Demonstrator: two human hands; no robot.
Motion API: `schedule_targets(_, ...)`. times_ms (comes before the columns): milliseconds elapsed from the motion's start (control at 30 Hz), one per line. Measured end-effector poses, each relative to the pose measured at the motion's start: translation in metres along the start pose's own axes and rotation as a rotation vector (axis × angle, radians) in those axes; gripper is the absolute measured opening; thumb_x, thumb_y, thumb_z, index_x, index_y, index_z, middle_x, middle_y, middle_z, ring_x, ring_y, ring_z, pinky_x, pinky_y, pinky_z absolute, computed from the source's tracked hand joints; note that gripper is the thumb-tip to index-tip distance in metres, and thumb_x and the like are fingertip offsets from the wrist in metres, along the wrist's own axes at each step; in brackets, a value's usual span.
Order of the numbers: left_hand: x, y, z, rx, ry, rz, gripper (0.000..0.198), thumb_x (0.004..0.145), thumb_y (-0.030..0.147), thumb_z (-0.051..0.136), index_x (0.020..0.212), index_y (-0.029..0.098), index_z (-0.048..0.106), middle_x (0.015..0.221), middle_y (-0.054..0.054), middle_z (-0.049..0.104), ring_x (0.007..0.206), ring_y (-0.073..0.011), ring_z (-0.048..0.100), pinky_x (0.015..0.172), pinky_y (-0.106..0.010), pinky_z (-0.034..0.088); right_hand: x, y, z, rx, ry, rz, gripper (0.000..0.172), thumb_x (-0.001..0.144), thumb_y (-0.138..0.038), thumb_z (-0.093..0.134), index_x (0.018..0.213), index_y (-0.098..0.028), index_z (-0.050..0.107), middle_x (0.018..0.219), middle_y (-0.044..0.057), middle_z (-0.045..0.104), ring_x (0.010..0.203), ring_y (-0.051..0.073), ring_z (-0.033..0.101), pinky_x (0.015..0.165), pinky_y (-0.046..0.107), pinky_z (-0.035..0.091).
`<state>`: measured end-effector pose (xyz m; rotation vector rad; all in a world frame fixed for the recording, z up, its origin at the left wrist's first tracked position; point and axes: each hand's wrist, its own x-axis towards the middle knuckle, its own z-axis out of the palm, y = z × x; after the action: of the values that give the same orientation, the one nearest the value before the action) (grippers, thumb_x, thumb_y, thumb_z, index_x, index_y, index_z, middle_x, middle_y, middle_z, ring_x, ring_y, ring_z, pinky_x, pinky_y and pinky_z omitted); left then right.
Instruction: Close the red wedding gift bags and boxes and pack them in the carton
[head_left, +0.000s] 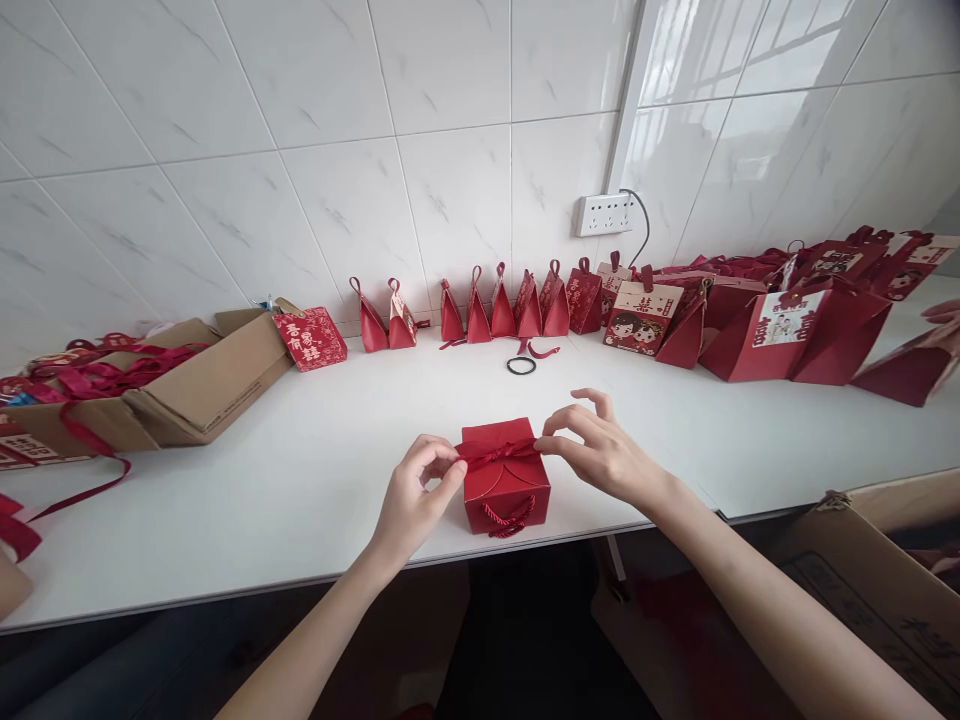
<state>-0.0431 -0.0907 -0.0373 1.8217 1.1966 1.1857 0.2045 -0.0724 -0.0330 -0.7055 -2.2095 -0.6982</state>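
Observation:
A small red gift box with a red cord handle stands near the front edge of the white table. A red ribbon lies across its top. My left hand pinches the ribbon's left end beside the box. My right hand pinches the ribbon's right end at the box's top right corner, with its other fingers raised.
A row of red gift boxes lines the tiled wall, with larger red bags at the right. An open cardboard box of red ribbons lies at the left. A black hair tie lies behind the box. Another carton sits lower right.

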Motion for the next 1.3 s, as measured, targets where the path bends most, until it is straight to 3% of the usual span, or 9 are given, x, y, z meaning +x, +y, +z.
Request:
schedule_targets(133,-0.001,-0.001,-0.002,-0.049,-0.010,-0.074,0.016,0.079,0.031,0.057,0.069,0.019,0.055,0.080,0.000,0.052,0.069,-0.0107,0.051,0.063,-0.022,0.045,-0.002,0.001,0.000,0.020,0.009,0.000,0.037,0.083,0.007,0.030,0.093,-0.020,0.054,0.080,0.002,0.057,0.064,0.009,0.051,0.091,0.046,0.039)
schedule_targets(333,-0.006,-0.002,-0.002,-0.093,-0.004,-0.146,0.018,0.078,0.034,0.058,0.069,0.019,0.057,0.092,-0.004,0.060,0.094,-0.0182,0.057,0.078,-0.026,0.049,-0.008,0.000,-0.002,0.100,0.016,-0.007,0.034,0.085,0.005,0.031,0.093,-0.019,0.054,0.083,0.003,0.056,0.073,0.010,0.058,0.093,0.046,0.045)
schedule_targets(433,-0.007,-0.003,-0.002,-0.120,-0.024,-0.176,0.020,0.079,0.036,0.058,0.069,0.019,0.057,0.098,-0.006,0.063,0.099,-0.0205,0.058,0.080,-0.028,0.049,-0.014,-0.001,-0.003,0.168,0.006,0.003,0.032,0.085,0.004,0.032,0.095,-0.018,0.053,0.088,0.006,0.057,0.086,0.013,0.062,0.076,0.030,0.055)
schedule_targets(567,-0.008,-0.006,-0.002,-0.193,-0.056,-0.197,0.022,0.079,0.039,0.058,0.070,0.018,0.057,0.108,-0.008,0.064,0.103,-0.0233,0.059,0.086,-0.033,0.049,-0.024,-0.005,-0.002,0.201,-0.005,0.053,0.031,0.086,0.003,0.033,0.098,-0.018,0.053,0.097,0.009,0.059,0.086,0.013,0.065,0.056,0.020,0.053)
schedule_targets(933,-0.005,-0.018,-0.004,-0.232,-0.174,-0.147,0.023,0.083,0.039,0.054,0.072,0.018,0.052,0.117,-0.012,0.062,0.111,-0.0251,0.057,0.094,-0.041,0.047,-0.033,-0.016,0.003,0.301,0.093,0.179,0.028,0.086,0.003,0.038,0.093,-0.019,0.054,0.098,0.006,0.051,0.098,0.017,0.065,0.061,0.020,0.056)
schedule_targets(1033,-0.009,-0.014,-0.003,-0.138,-0.100,-0.147,0.021,0.085,0.040,0.051,0.087,0.020,0.056,0.126,-0.012,0.054,0.116,-0.0244,0.053,0.097,-0.041,0.045,-0.033,-0.020,-0.001,0.289,0.068,0.197,0.019,0.088,-0.003,0.043,0.093,-0.018,0.054,0.100,0.008,0.053,0.092,0.016,0.066,0.060,0.021,0.056)
schedule_targets(1167,-0.035,0.004,0.016,0.180,0.256,0.125,0.036,0.083,0.037,0.055,0.115,0.024,0.045,0.130,-0.011,0.043,0.127,-0.0240,0.039,0.105,-0.045,0.035,-0.026,-0.042,-0.013,0.128,0.002,0.307,0.008,0.088,-0.013,0.050,0.092,-0.016,0.056,0.094,0.009,0.060,0.078,0.014,0.066,0.045,0.018,0.047)
schedule_targets(1233,-0.046,0.012,0.030,0.348,0.261,0.286,0.044,0.079,0.041,0.060,0.116,0.024,0.045,0.128,-0.013,0.042,0.127,-0.0276,0.036,0.104,-0.047,0.035,-0.017,-0.061,-0.021,0.024,-0.014,0.371,0.008,0.088,-0.014,0.049,0.089,-0.016,0.057,0.090,0.008,0.062,0.068,0.012,0.064,0.038,0.018,0.040)
schedule_targets(1300,-0.050,0.015,0.037,0.464,0.200,0.336,0.048,0.077,0.045,0.062,0.117,0.023,0.045,0.128,-0.014,0.042,0.127,-0.0300,0.036,0.101,-0.048,0.036,-0.007,-0.080,-0.031,-0.027,-0.023,0.420,0.010,0.087,-0.015,0.049,0.085,-0.017,0.059,0.086,0.008,0.064,0.062,0.012,0.062,0.035,0.020,0.037)
